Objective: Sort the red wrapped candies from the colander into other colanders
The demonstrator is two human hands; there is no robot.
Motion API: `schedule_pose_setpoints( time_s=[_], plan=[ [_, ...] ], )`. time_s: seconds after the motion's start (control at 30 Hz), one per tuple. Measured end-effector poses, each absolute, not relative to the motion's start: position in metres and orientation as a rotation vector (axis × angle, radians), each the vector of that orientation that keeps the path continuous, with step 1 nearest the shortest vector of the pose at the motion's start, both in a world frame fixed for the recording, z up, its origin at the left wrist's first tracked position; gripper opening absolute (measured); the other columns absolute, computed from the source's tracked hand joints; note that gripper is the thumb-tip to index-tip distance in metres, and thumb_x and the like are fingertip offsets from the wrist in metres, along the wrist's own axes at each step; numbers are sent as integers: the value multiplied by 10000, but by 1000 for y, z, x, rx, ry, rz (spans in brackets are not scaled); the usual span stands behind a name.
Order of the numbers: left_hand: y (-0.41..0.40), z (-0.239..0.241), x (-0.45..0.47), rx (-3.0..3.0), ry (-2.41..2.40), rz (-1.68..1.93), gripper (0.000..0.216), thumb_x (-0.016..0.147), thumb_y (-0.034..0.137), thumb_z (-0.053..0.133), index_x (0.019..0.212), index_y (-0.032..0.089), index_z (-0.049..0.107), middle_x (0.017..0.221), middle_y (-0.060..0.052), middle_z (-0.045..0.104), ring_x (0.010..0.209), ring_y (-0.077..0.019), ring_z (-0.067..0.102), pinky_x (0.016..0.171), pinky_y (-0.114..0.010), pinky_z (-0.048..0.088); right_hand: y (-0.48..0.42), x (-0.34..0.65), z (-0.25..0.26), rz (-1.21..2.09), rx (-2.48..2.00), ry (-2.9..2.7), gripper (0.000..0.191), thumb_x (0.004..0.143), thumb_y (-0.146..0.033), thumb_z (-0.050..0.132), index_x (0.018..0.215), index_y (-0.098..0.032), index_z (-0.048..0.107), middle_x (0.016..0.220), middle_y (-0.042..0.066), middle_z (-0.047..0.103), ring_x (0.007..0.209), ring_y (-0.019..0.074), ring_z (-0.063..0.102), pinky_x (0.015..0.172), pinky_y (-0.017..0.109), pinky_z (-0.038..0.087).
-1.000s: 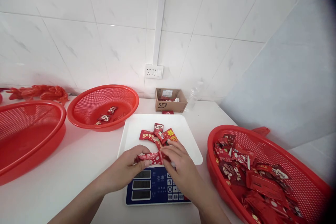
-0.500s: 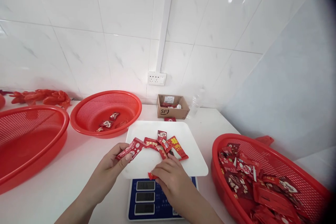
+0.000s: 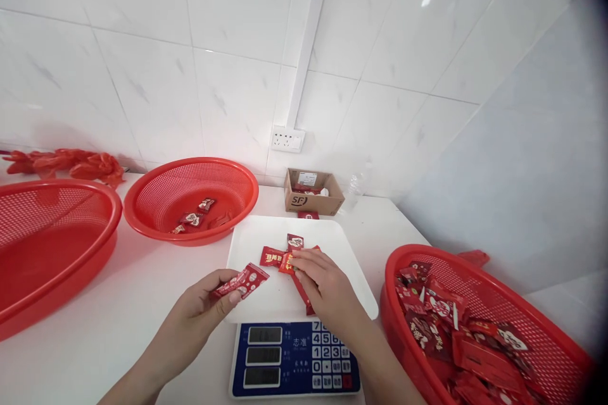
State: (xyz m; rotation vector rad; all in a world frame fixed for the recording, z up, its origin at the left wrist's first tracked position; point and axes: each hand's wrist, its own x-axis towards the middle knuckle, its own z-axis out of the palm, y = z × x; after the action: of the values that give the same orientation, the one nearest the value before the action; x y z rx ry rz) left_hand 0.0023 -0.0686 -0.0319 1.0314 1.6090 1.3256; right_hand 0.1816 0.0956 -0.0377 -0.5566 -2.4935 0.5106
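My left hand (image 3: pixel 206 307) is closed around a red wrapped snack packet (image 3: pixel 244 281) with pale dots, held just over the left front edge of the white scale pan (image 3: pixel 251 237). Over the middle of the pan is my right hand (image 3: pixel 325 278), its fingertips pinching a small red candy packet with yellow print (image 3: pixel 287 263). Beneath and beside those fingers lie other red packets, among them a dark red packet (image 3: pixel 295 242) and a red one with pale lettering (image 3: pixel 271 256). The hand hides part of this pile. Below the pan shows the blue scale panel (image 3: pixel 280 354).
At the right, a red basket (image 3: pixel 396 291) holds many red packets. Another red basket (image 3: pixel 156 186) with a few packets stands behind left, and a further red basket (image 3: pixel 102 234) is at far left. A cardboard box (image 3: pixel 313 202), plastic bottle (image 3: pixel 354 190) and red bags (image 3: pixel 71 163) sit near the wall.
My right hand has moved up and away from the pan's front edge to the pile, with a small red packet. My left hand keeps its packet, slightly lower. More of the scale's keypad shows.
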Motion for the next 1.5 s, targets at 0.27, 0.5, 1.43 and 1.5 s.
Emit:
schedule_pose_setpoints(
  time_s=[0.27,0.5,1.43,1.5],
  plan=[
    [-62,-29,27,1311,1582,1116,205,869,424,567,915,259,680,883,-13,679,840,-203,596,757,-270,440,52,201,-30,729,-481,-2443,499,923,-616,365,864,-188,614,779,49,651,697,170,610,593,269,476],
    [-60,-31,38,1431,1514,972,242,889,445,536,949,247,662,875,-18,664,810,-185,586,731,-263,427,44,205,-41,746,-418,-2395,495,971,-541,329,658,-196,497,595,-8,538,544,118,486,493,227,334],
    [-59,-25,46,1427,1237,916,465,829,629,513,688,192,438,669,40,393,618,-120,332,549,-229,276,34,216,-43,1259,-381,-2432,574,911,-683,277,601,-202,331,572,-46,373,530,98,366,525,250,255],
    [-59,-24,47,1465,1219,919,460,840,612,512,671,194,422,667,40,398,615,-119,335,550,-228,278,34,216,-44,1243,-346,-2435,566,926,-659,274,601,-200,338,573,-45,382,542,101,374,540,253,262]
  ],
)
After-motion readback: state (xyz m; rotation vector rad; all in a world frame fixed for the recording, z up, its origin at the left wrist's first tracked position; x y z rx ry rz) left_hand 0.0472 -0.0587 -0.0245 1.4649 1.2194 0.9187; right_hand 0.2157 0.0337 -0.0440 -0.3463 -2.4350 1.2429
